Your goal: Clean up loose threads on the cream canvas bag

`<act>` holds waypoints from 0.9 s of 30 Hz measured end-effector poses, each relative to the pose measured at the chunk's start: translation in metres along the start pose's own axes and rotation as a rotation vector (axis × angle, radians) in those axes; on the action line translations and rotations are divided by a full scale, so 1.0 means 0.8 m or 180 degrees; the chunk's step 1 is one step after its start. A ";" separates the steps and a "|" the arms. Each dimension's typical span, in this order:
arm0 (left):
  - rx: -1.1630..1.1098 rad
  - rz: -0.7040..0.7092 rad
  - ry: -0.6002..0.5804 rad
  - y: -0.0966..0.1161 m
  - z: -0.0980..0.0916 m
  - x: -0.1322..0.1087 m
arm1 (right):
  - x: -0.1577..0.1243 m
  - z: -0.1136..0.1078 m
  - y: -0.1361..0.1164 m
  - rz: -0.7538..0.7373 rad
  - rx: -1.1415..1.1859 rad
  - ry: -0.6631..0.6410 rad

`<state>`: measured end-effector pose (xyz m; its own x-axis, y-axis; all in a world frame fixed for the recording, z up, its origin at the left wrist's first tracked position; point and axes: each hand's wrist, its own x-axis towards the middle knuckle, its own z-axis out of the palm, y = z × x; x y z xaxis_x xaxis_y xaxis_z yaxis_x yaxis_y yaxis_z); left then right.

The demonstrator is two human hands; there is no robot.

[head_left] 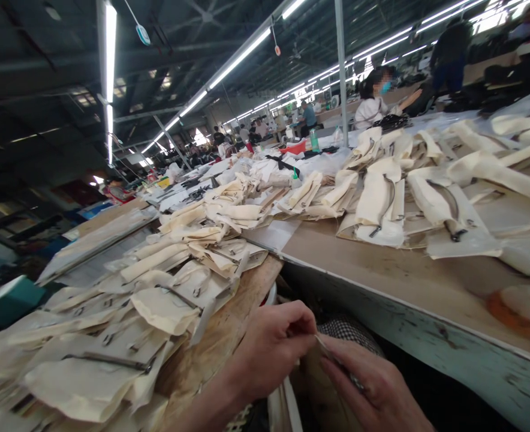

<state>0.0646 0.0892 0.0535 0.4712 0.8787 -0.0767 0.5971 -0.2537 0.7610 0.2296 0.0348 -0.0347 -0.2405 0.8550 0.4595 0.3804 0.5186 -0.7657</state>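
Both of my hands are close together low in the middle of the view, over the gap between two tables. My left hand (276, 345) is closed, its thumb and fingers pinching the upper edge of a cream fabric piece (321, 390). Beside it, my right hand (370, 384) is also closed on this piece. A thin dark, partly shiny strip shows along its fingers; whether it is a zipper cannot be made out. Most of the piece hangs below the hands, partly hidden and in shadow. The nearest other cream piece (168, 309) lies to the left.
Cream pieces with dark zippers cover the wooden table (229, 327) at left. More zippered pieces (379, 201) lie on the brown table (319, 246) ahead and right. A blurred round object with a green top (523, 309) stands at right. A masked person (379, 99) sits farther back.
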 end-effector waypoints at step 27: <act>-0.1024 -0.0322 -0.1078 -0.002 -0.038 -0.028 | 0.000 -0.044 -0.023 0.0506 -0.0191 -0.0244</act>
<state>0.0330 0.0822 0.0736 0.6380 0.6977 -0.3258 0.4449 0.0114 0.8955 0.2541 0.0258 -0.0048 -0.2396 0.9242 0.2975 0.4710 0.3785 -0.7968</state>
